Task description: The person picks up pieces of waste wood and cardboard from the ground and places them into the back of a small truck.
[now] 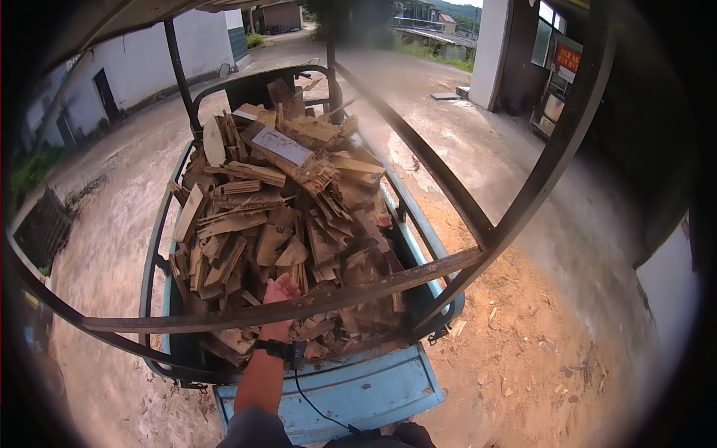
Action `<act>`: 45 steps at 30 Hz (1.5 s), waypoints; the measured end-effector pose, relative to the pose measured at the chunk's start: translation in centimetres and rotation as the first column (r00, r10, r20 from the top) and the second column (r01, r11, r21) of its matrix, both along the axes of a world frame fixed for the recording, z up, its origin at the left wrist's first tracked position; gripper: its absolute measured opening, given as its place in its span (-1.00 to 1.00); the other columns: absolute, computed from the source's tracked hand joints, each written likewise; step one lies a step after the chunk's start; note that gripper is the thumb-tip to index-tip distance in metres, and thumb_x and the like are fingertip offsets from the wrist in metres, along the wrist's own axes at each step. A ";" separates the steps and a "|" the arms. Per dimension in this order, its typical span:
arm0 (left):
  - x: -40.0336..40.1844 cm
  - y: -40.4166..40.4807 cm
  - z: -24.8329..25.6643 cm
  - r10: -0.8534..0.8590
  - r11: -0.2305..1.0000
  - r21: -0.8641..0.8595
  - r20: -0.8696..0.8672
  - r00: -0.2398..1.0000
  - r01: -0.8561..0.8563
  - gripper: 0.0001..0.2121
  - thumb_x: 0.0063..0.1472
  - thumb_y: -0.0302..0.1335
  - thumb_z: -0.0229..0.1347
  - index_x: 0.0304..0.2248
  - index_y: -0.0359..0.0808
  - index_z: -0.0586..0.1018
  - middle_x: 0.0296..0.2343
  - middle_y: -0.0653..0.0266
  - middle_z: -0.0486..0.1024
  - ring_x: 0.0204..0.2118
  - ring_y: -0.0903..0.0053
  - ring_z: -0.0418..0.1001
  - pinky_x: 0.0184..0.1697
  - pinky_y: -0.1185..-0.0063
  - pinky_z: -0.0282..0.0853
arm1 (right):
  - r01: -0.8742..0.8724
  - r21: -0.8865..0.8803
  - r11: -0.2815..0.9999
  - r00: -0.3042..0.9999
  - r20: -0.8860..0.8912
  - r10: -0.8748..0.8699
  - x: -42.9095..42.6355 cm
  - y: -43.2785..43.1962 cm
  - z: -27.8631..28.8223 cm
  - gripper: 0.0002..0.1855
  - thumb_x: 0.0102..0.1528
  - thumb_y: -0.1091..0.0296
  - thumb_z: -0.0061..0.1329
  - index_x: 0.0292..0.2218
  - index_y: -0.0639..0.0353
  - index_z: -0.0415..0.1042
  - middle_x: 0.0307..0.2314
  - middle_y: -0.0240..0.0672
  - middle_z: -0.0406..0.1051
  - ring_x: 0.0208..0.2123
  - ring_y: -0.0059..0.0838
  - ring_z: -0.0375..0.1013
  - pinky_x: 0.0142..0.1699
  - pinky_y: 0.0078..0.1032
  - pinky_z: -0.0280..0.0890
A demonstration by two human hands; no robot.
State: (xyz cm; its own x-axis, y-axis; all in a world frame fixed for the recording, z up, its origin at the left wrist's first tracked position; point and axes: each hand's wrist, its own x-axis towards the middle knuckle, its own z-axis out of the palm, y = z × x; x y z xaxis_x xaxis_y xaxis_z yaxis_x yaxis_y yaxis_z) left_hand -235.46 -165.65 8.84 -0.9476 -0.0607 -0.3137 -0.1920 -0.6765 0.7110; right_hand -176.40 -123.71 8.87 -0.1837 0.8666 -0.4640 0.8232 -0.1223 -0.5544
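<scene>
My left hand (pixel 282 291) reaches over the near end of a large heap of split scrap wood (pixel 274 224) in a blue metal cargo bed. Its fingers are loosely bent and slightly apart, with no piece seen in them. A rusty metal crossbar (pixel 336 295) passes in front of the hand's lower part. The wrist wears a black strap with a small device (pixel 294 354), from which a cable runs down to the body. A broad board with a white patch (pixel 277 145) lies high on the heap. My right hand is out of view.
The lowered blue tailgate (pixel 336 395) lies between me and the heap. Side rails (pixel 417 224) and dark frame posts (pixel 180 78) surround the bed. Wood chips and sawdust (pixel 515 336) cover the ground at right. White-walled buildings stand further off.
</scene>
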 end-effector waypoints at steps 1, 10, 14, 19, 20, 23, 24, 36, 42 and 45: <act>1.7 -0.7 -1.6 0.000 1.000 -0.004 0.019 1.000 0.000 -0.58 0.25 -0.08 -0.31 -0.16 -0.24 0.35 -0.49 0.31 0.30 -0.45 0.50 0.24 -0.26 0.38 0.25 | -0.023 0.008 1.000 1.000 -0.007 0.023 -0.3 0.4 0.2 -0.28 -0.16 0.22 0.13 -0.08 0.51 0.15 -0.28 -0.06 0.38 -0.27 -0.36 0.39 -0.21 -0.45 0.36; 18.8 -4.6 -8.1 -0.266 0.962 0.053 0.398 0.878 0.267 -0.73 0.24 -0.26 -0.19 -0.31 -0.31 0.38 -0.67 0.39 0.28 -0.55 0.47 0.31 -0.30 0.31 0.33 | -0.541 -0.280 0.793 0.815 -0.410 0.410 -17.1 -1.8 -2.4 -0.44 -0.31 0.54 0.14 -0.21 0.40 0.26 -0.36 -0.18 0.40 -0.34 -0.42 0.43 -0.23 -0.48 0.35; 25.3 -7.4 -8.9 -0.377 0.897 -0.036 0.456 0.806 0.440 -0.76 0.19 -0.43 -0.14 -0.18 -0.34 0.37 -0.71 0.37 0.26 -0.57 0.49 0.34 -0.33 0.36 0.36 | -0.739 -0.320 0.593 0.667 -0.476 0.574 -24.5 -5.9 -3.0 -0.42 -0.28 0.49 0.16 -0.19 0.47 0.24 -0.31 -0.16 0.38 -0.28 -0.42 0.41 -0.19 -0.51 0.33; 30.4 -11.3 -8.7 -0.251 0.881 -0.184 0.599 0.760 0.436 -0.71 0.13 -0.53 -0.11 -0.12 -0.32 0.37 -0.68 0.37 0.32 -0.58 0.56 0.36 -0.38 0.46 0.41 | -0.746 -0.459 0.483 0.666 -0.522 0.533 -31.9 -11.1 -1.3 -0.45 -0.18 0.45 0.10 -0.15 0.45 0.22 -0.27 -0.16 0.37 -0.26 -0.40 0.40 -0.16 -0.48 0.33; 31.3 -11.8 -8.7 -0.216 0.897 -0.186 0.609 0.763 0.402 -0.72 0.11 -0.53 -0.09 -0.15 -0.32 0.39 -0.66 0.35 0.34 -0.56 0.57 0.36 -0.40 0.49 0.42 | -0.720 -0.521 0.459 0.694 -0.559 0.453 -32.9 -11.6 -0.9 -0.47 -0.14 0.44 0.08 -0.14 0.43 0.22 -0.27 -0.16 0.36 -0.26 -0.39 0.40 -0.15 -0.47 0.33; 33.9 -13.5 -9.8 -0.142 0.900 -0.237 0.632 0.762 0.364 -0.73 0.10 -0.53 -0.09 -0.16 -0.32 0.39 -0.64 0.32 0.35 -0.56 0.54 0.37 -0.42 0.47 0.42 | -0.710 -0.607 0.357 0.704 -0.627 0.334 -35.8 -12.6 0.0 -0.50 -0.09 0.41 0.05 -0.13 0.43 0.23 -0.29 -0.19 0.38 -0.30 -0.42 0.42 -0.22 -0.50 0.36; 34.9 -14.1 -10.3 -0.123 0.918 -0.222 0.629 0.768 0.328 -0.73 0.10 -0.52 -0.09 -0.17 -0.32 0.39 -0.64 0.31 0.36 -0.56 0.53 0.37 -0.43 0.46 0.42 | -0.727 -0.589 0.353 0.686 -0.641 0.343 -37.1 -13.2 0.7 -0.50 -0.09 0.41 0.05 -0.13 0.43 0.23 -0.29 -0.19 0.38 -0.30 -0.42 0.42 -0.22 -0.50 0.36; 40.0 -17.1 -15.1 -0.108 0.894 -0.295 0.587 0.803 0.336 -0.63 0.17 -0.31 -0.08 -0.03 -0.20 0.32 -0.46 0.31 0.33 -0.40 0.56 0.32 -0.35 0.56 0.37 | -0.955 -0.287 0.070 0.290 -0.956 0.040 -59.4 -25.5 11.2 -0.60 0.15 0.20 -0.22 -0.06 0.28 0.20 -0.19 -0.20 0.32 -0.07 -0.35 0.25 -0.03 -0.42 0.19; 35.5 -13.3 -10.4 -0.184 0.851 -0.286 0.623 0.760 0.441 -0.73 0.15 -0.43 -0.10 -0.15 -0.32 0.37 -0.60 0.28 0.35 -0.50 0.49 0.37 -0.42 0.42 0.40 | -0.908 -0.404 0.108 0.412 -0.821 0.396 -44.5 -15.4 2.7 -0.51 0.01 0.20 -0.01 -0.08 0.30 0.25 -0.27 -0.22 0.38 -0.33 -0.47 0.43 -0.21 -0.56 0.33; 35.8 -12.5 -11.7 -0.338 0.756 -0.281 0.605 0.721 0.591 -0.73 0.18 -0.41 -0.13 -0.15 -0.32 0.36 -0.62 0.29 0.34 -0.51 0.47 0.36 -0.43 0.40 0.38 | -0.746 -0.519 0.418 0.665 -0.616 0.422 -33.6 -6.4 -2.1 -0.60 0.01 0.28 0.00 -0.14 0.28 0.30 -0.40 -0.29 0.41 -0.37 -0.48 0.44 -0.27 -0.59 0.35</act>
State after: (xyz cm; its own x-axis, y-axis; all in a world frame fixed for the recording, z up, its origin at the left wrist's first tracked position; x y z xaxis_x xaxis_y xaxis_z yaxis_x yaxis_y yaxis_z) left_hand -199.63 -178.17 -2.87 -0.6054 0.0989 -0.7898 -0.7956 -0.0488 0.6038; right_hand -209.96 -130.15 6.80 -0.7864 -0.0882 -0.6114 0.6173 -0.1497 -0.7724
